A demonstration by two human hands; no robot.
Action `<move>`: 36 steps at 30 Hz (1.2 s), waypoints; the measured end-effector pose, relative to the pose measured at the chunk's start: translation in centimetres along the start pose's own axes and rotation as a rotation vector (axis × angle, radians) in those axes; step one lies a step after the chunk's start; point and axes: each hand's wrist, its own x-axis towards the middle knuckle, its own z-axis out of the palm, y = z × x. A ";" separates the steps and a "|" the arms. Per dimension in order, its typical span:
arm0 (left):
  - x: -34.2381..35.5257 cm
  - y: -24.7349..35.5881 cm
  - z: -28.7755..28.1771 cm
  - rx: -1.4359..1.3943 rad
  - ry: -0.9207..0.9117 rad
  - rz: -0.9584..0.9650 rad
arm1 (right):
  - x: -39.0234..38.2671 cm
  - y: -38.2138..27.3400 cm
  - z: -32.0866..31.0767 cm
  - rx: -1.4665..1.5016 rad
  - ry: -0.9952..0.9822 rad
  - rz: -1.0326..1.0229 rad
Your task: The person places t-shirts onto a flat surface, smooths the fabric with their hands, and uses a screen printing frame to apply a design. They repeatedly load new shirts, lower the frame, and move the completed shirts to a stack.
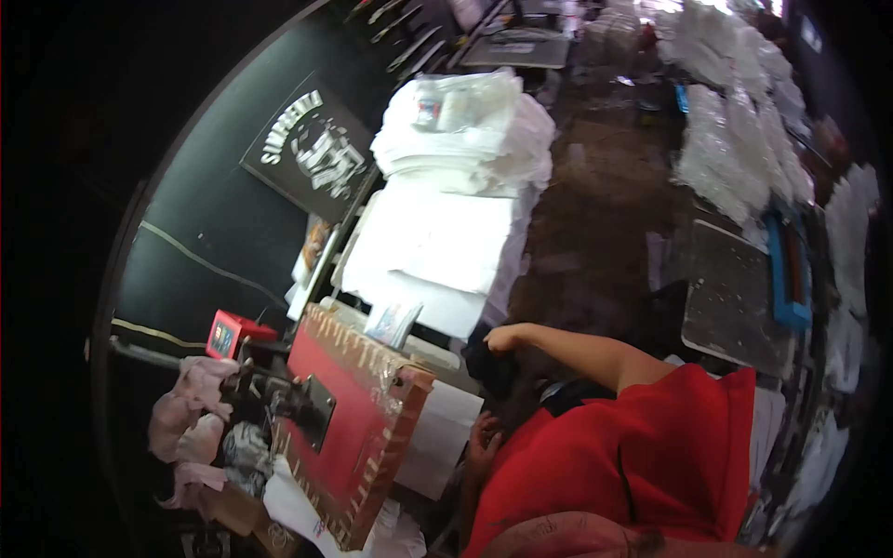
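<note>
A red flat heat-press platen with a tan wooden edge (358, 423) is tilting up at lower centre. Just right of it, a person in a red shirt (651, 456) is reaching: one hand (505, 338) is curling closed above, the other (484, 437) is lying below; whether either is gripping anything I cannot tell. Stacked white folded garments (465, 130) are sitting at upper centre, pink rags (191, 400) at lower left.

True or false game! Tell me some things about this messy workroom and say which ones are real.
The big flat board is red: true.
The tall stack of folded cloth is white: true.
The sleeve is blue: false, it is red.
The crumpled rags are green: false, they are pink.
A hand is right by a dark cloth: true.
</note>
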 end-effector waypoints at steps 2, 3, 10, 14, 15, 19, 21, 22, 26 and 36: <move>3.4 5.4 2.1 -0.043 0.316 0.160 | -2.6 3.5 -1.6 -0.016 0.069 -0.066; -1.5 4.9 1.4 -0.028 0.286 0.110 | -1.4 4.5 5.4 -0.024 0.011 -0.143; -1.2 3.7 1.4 0.152 0.140 0.185 | -13.5 -7.2 15.4 0.644 0.053 0.153; -3.0 4.9 2.4 -0.044 0.358 0.036 | -12.7 -4.1 13.4 -0.104 0.242 -0.314; -3.2 7.2 3.1 0.017 0.375 0.072 | -15.5 -7.4 12.9 0.267 0.276 0.016; -4.2 11.7 2.3 -0.071 0.385 -0.045 | -19.9 -10.8 12.1 0.342 0.177 -0.195; -5.4 12.4 3.4 -0.267 0.321 0.227 | -21.0 -12.8 14.5 0.384 0.094 -0.160; -5.7 12.9 3.6 -0.403 0.232 0.292 | -20.1 -12.2 15.7 0.387 0.041 -0.141; -7.1 10.4 1.9 -0.270 0.300 0.279 | -15.8 -12.4 18.4 0.237 0.132 -0.331; -12.3 9.8 0.5 -0.473 0.781 0.386 | -12.3 -14.7 18.6 0.760 0.098 -0.206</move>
